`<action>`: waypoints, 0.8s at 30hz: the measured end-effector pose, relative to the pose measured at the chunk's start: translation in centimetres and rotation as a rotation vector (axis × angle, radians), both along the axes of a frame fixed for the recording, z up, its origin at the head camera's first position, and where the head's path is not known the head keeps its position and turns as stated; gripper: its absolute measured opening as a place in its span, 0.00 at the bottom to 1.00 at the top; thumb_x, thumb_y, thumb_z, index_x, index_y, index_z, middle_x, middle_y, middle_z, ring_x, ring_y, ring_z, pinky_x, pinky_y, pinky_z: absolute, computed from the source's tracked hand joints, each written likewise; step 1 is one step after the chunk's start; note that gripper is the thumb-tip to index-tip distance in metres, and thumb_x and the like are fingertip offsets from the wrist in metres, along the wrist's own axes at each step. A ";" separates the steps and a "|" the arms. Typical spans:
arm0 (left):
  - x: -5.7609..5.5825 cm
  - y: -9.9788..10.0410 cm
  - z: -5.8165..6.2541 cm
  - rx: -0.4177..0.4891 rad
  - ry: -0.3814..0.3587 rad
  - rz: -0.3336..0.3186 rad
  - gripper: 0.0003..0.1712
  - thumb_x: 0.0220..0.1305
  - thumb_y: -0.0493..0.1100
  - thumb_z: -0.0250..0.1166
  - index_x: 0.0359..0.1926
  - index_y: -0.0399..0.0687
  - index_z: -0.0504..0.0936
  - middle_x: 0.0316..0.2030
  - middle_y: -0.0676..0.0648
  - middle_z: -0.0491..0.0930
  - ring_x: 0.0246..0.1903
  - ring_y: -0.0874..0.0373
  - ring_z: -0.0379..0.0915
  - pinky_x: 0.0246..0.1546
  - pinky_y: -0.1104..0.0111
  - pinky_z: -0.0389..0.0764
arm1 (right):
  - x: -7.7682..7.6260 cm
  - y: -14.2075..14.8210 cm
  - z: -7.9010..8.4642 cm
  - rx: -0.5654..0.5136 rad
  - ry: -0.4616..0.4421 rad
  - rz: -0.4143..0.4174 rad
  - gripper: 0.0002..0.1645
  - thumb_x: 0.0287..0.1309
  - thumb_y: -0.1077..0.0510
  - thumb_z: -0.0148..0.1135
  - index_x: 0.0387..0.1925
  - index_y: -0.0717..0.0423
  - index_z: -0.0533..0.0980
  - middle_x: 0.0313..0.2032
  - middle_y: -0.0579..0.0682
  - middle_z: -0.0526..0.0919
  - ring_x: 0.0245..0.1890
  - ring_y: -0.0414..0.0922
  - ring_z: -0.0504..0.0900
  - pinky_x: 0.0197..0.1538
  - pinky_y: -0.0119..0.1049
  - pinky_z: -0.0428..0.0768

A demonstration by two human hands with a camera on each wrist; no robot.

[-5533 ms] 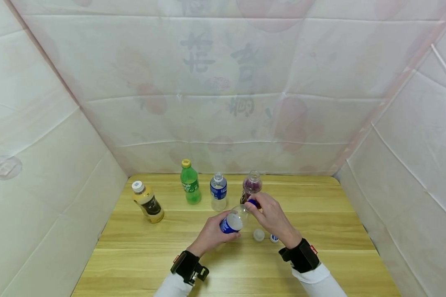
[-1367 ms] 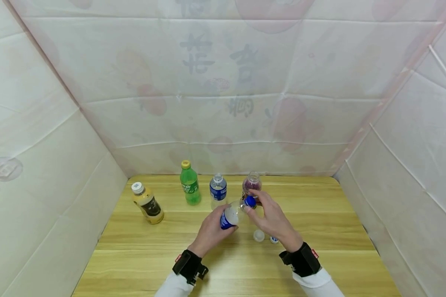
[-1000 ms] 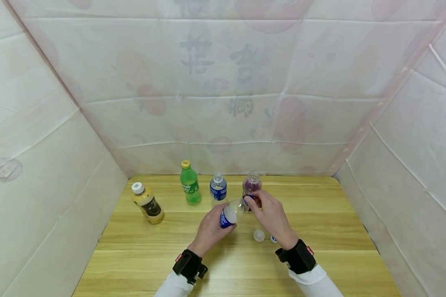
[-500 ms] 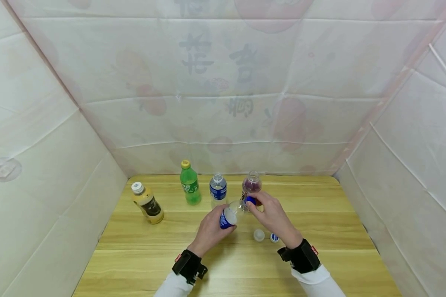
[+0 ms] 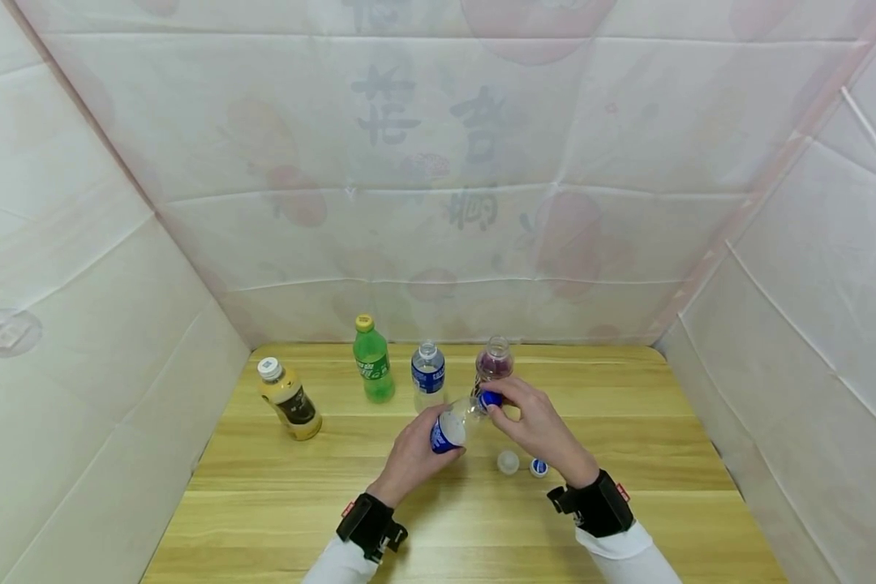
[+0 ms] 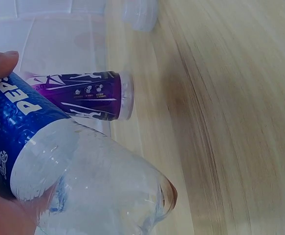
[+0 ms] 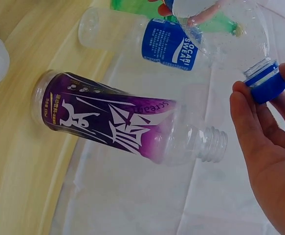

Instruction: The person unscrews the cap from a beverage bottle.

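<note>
My left hand (image 5: 412,456) grips a clear plastic bottle (image 5: 447,431) with a blue Pepsi label around its middle, held tilted above the table with its neck toward the right. In the left wrist view a little brown liquid shows at the base of this Pepsi bottle (image 6: 113,171). My right hand (image 5: 536,428) pinches the blue cap (image 5: 490,400) between thumb and fingers. The right wrist view shows the blue cap (image 7: 268,84) at the bottle's neck, with clear threads visible beside it.
Behind my hands stand an uncapped purple-labelled bottle (image 5: 495,362), an uncapped blue-labelled bottle (image 5: 428,376) and a green bottle with a yellow cap (image 5: 373,365). A yellow drink bottle (image 5: 292,401) stands left. Before my right hand lie a white cap (image 5: 508,462) and a blue-white cap (image 5: 538,467).
My right fingers loosened around the blue cap 1.4 s ago, then turned about it, and pinch it now. The Pepsi bottle stays tilted in my left hand, shifted only slightly.
</note>
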State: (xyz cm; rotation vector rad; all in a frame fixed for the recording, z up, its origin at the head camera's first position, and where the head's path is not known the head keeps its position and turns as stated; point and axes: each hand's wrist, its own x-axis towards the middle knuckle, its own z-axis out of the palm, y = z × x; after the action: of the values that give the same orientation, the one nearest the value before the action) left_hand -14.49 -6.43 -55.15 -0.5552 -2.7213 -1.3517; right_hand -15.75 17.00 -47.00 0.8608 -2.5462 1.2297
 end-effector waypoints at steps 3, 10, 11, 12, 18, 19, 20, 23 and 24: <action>0.0 0.0 -0.1 0.004 -0.001 -0.007 0.43 0.55 0.45 0.81 0.69 0.42 0.71 0.60 0.38 0.79 0.57 0.42 0.79 0.57 0.46 0.81 | 0.0 0.1 -0.1 -0.011 -0.009 0.016 0.20 0.64 0.69 0.66 0.57 0.65 0.80 0.55 0.58 0.83 0.53 0.55 0.84 0.52 0.50 0.86; 0.2 0.1 -0.5 0.034 -0.005 -0.019 0.42 0.53 0.44 0.82 0.66 0.39 0.73 0.59 0.37 0.80 0.55 0.41 0.79 0.56 0.46 0.81 | 0.2 0.3 -0.3 -0.020 -0.034 0.037 0.22 0.62 0.71 0.65 0.58 0.61 0.80 0.57 0.57 0.82 0.56 0.55 0.83 0.54 0.49 0.85; 0.3 0.1 -0.5 0.035 -0.005 -0.019 0.42 0.53 0.44 0.82 0.66 0.39 0.73 0.59 0.37 0.80 0.55 0.41 0.79 0.56 0.46 0.81 | 0.2 0.3 -0.3 -0.025 -0.039 0.039 0.22 0.61 0.71 0.65 0.58 0.61 0.80 0.57 0.57 0.82 0.56 0.56 0.83 0.55 0.49 0.85; 0.4 0.1 -0.5 0.039 -0.007 -0.020 0.42 0.53 0.44 0.82 0.66 0.39 0.73 0.59 0.37 0.80 0.55 0.41 0.79 0.56 0.46 0.81 | 0.2 0.4 -0.4 -0.029 -0.042 0.039 0.23 0.61 0.71 0.65 0.58 0.61 0.80 0.57 0.57 0.82 0.56 0.55 0.83 0.55 0.49 0.85; 0.6 0.2 -0.7 0.068 -0.038 -0.021 0.42 0.55 0.44 0.81 0.67 0.38 0.72 0.59 0.37 0.79 0.56 0.41 0.79 0.56 0.45 0.81 | 0.2 0.4 -0.5 -0.077 -0.093 0.015 0.26 0.62 0.66 0.69 0.62 0.62 0.77 0.58 0.59 0.82 0.53 0.54 0.85 0.56 0.51 0.84; 0.6 0.2 -0.6 0.066 -0.042 -0.019 0.42 0.55 0.44 0.81 0.67 0.38 0.72 0.59 0.37 0.79 0.56 0.41 0.79 0.56 0.45 0.81 | 0.2 0.4 -0.5 -0.090 -0.109 0.001 0.27 0.62 0.63 0.70 0.62 0.62 0.77 0.58 0.60 0.81 0.52 0.54 0.85 0.56 0.52 0.84; 0.6 0.2 -0.6 0.062 -0.045 -0.015 0.42 0.55 0.44 0.81 0.67 0.39 0.72 0.60 0.37 0.79 0.56 0.41 0.79 0.56 0.45 0.81 | 0.2 0.4 -0.5 -0.099 -0.123 -0.019 0.27 0.63 0.61 0.71 0.62 0.62 0.77 0.57 0.60 0.82 0.52 0.53 0.85 0.55 0.51 0.84; 0.4 0.1 -0.4 0.032 -0.041 -0.006 0.42 0.56 0.44 0.80 0.69 0.41 0.72 0.60 0.38 0.79 0.57 0.42 0.79 0.57 0.46 0.81 | 0.1 0.3 -0.3 -0.110 -0.128 -0.114 0.25 0.66 0.54 0.70 0.59 0.62 0.78 0.52 0.58 0.83 0.48 0.51 0.85 0.53 0.49 0.86; 0.3 0.1 -0.3 0.017 -0.037 -0.002 0.42 0.56 0.45 0.80 0.69 0.42 0.71 0.60 0.39 0.79 0.57 0.43 0.78 0.57 0.46 0.81 | 0.1 0.2 -0.3 -0.102 -0.119 -0.150 0.24 0.67 0.52 0.69 0.58 0.62 0.79 0.50 0.57 0.84 0.47 0.49 0.85 0.52 0.46 0.87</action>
State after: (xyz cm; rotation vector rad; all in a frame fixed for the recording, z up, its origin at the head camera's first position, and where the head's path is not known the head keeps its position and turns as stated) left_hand -14.17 -6.36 -55.42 -0.5378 -2.7365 -1.3979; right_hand -15.69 17.24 -47.33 0.5806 -2.5578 1.3872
